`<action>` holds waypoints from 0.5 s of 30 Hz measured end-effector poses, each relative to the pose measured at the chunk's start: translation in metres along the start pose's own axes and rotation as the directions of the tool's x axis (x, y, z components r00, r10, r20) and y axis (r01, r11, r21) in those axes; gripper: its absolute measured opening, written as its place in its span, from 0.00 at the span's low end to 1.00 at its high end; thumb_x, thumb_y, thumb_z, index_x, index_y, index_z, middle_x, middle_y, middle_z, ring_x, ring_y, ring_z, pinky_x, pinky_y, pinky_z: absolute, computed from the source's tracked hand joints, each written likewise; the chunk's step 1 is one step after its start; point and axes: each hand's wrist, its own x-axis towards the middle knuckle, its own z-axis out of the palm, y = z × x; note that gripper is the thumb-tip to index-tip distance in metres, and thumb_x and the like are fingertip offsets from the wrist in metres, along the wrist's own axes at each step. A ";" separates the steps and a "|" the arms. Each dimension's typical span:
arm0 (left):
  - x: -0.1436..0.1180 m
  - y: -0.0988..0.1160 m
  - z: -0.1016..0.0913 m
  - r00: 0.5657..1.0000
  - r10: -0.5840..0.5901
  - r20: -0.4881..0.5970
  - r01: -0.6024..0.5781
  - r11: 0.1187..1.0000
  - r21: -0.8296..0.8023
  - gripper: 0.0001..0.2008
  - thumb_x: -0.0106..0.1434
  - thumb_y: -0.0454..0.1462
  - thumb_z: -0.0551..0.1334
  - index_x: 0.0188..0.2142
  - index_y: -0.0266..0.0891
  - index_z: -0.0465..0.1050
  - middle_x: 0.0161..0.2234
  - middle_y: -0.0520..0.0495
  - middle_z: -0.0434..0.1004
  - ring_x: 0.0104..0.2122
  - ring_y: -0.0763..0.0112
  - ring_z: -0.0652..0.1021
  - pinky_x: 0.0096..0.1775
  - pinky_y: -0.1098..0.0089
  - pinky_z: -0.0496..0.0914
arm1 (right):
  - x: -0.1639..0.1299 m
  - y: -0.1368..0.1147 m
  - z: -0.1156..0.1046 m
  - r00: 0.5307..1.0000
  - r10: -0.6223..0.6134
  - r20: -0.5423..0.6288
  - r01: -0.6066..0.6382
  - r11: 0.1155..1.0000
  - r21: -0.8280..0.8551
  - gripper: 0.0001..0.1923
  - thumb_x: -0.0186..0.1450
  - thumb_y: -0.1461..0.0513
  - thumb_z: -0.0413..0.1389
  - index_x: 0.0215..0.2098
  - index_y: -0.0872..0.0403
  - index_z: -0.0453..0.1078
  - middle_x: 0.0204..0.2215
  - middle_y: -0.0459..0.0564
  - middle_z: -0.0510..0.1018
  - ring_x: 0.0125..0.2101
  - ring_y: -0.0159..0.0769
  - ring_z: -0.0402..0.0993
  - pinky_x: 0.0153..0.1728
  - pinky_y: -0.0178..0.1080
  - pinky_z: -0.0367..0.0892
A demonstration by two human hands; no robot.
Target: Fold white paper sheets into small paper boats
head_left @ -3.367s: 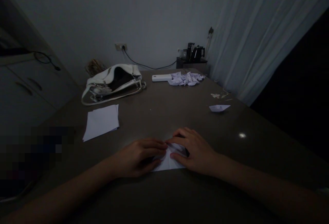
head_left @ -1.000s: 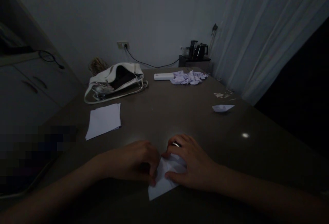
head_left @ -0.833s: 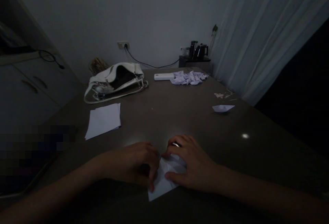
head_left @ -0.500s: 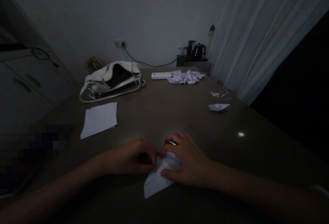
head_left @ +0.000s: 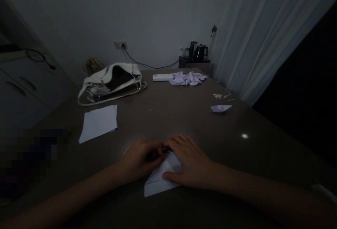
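A partly folded sheet of white paper (head_left: 165,174) lies on the dark table in front of me, with a crease along its lower edge. My left hand (head_left: 143,160) is closed at the paper's upper left edge, its thumb and fingers pinched there. Over the right side rests my right hand (head_left: 188,162), its thumb on top of the paper and its fingers curled toward the far corner. The two hands' fingertips meet at that top corner and hide it.
A stack of white sheets (head_left: 98,123) lies left. A folded paper boat (head_left: 221,108) sits at right, near small scraps (head_left: 221,95). Farther back are a white handbag (head_left: 105,76), a white oblong object (head_left: 161,77) and a pile of folded papers (head_left: 188,78).
My left fingers have slid up the paper's edge to the top corner and now meet the right fingertips. The paper has turned slightly, and the view has shifted a little.
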 end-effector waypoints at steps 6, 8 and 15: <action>-0.001 0.003 0.005 0.999 -0.020 -0.040 0.021 0.999 0.034 0.05 0.63 0.35 0.58 0.34 0.37 0.72 0.23 0.53 0.71 0.21 0.76 0.70 0.25 0.77 0.61 | -0.001 0.000 0.000 1.000 0.012 0.002 -0.012 1.000 0.004 0.28 0.52 0.51 0.64 0.46 0.55 0.64 0.45 0.52 0.71 0.47 0.44 0.64 0.50 0.48 0.58; -0.003 0.002 0.005 0.999 -0.003 -0.043 0.006 0.998 0.057 0.06 0.64 0.35 0.58 0.35 0.37 0.73 0.25 0.52 0.73 0.22 0.76 0.71 0.26 0.76 0.62 | -0.001 0.000 -0.001 1.000 0.009 -0.001 -0.009 1.000 0.009 0.28 0.52 0.52 0.64 0.46 0.55 0.64 0.45 0.52 0.71 0.47 0.44 0.64 0.50 0.48 0.58; -0.003 -0.001 -0.003 0.999 0.024 0.024 -0.025 0.999 0.033 0.09 0.64 0.35 0.58 0.39 0.37 0.76 0.31 0.47 0.80 0.27 0.72 0.76 0.30 0.74 0.68 | 0.000 0.001 -0.001 1.000 -0.008 0.007 0.008 1.000 0.011 0.31 0.52 0.51 0.64 0.49 0.55 0.64 0.46 0.52 0.71 0.48 0.44 0.63 0.51 0.48 0.57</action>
